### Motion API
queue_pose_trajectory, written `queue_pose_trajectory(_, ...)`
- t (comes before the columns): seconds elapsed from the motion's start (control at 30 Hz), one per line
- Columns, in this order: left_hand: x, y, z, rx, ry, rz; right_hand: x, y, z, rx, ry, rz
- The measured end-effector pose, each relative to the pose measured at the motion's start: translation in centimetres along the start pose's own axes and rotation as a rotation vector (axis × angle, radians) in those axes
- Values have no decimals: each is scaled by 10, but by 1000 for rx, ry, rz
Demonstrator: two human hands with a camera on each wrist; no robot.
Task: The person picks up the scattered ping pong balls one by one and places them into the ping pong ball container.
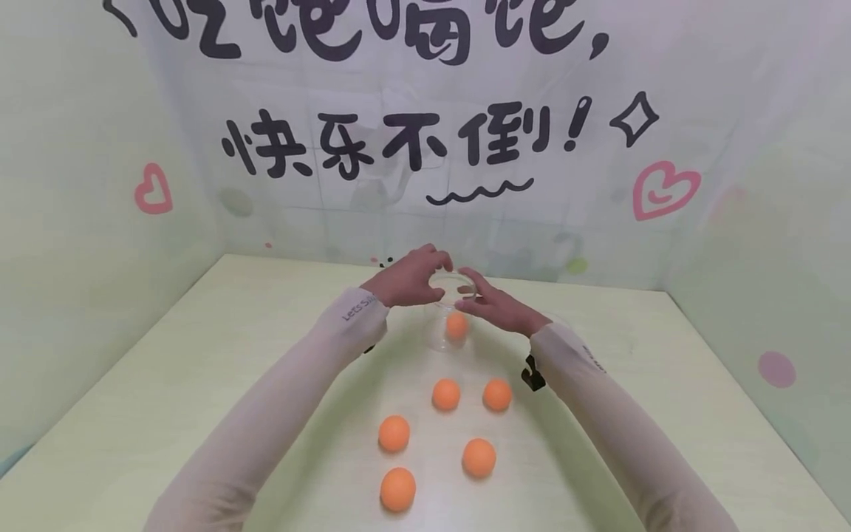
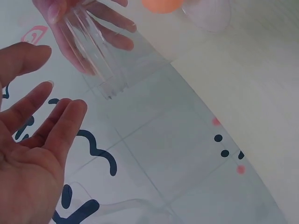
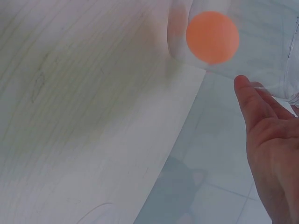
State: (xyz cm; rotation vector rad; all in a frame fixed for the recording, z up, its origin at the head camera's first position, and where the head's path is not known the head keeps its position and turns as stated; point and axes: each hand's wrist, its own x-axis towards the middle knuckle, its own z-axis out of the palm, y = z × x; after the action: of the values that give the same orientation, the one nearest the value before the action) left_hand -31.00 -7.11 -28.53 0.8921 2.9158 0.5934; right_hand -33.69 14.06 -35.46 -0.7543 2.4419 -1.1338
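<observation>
Near the back of the table, a clear jar [image 1: 435, 332] has an orange ball [image 1: 456, 326] inside, low down. At its round rim, the right hand [image 1: 499, 304] grips with the thumb in front and fingers behind. The right wrist view shows a fingertip of that hand against the jar's clear wall [image 3: 261, 46]. On the rim's other side is the left hand [image 1: 411, 278], its fingers bent a little. In the left wrist view this hand [image 2: 42, 135] holds nothing, with a gap between its fingers and the rim [image 2: 96, 51]. Whether the jar's base touches the table is hard to tell.
Several more orange balls [image 1: 446, 394] lie loose on the pale wood table [image 1: 266, 325], between the forearms and in front of the jar. Behind the table's back edge hangs a white printed curtain [image 1: 372, 222]. Similar curtain walls [image 1: 764, 244] stand at both sides.
</observation>
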Motion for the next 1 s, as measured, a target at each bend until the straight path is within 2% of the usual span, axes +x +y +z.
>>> queue_pose_trajectory(0.2,-7,2,6,-8,-9,22,0,4,1,8,9,0)
queue_pose_trajectory(0.37,-17,3,16,-25,-11,15,2,4,3,35,-1,-1)
queue_pose_trajectory(0.53,-28,5,23,12,8,71,2,2,4,43,-16,-8)
queue_pose_trajectory(0.77,-39,13,25,26,64,152,1,-1,1,43,-11,-20)
queue_pose_trajectory(0.87,-44,16,26,26,51,167,1,1,-1,34,-13,-19)
queue_pose_trajectory(1.0,-54,17,29,17,7,141,0,2,-1,16,-10,-26)
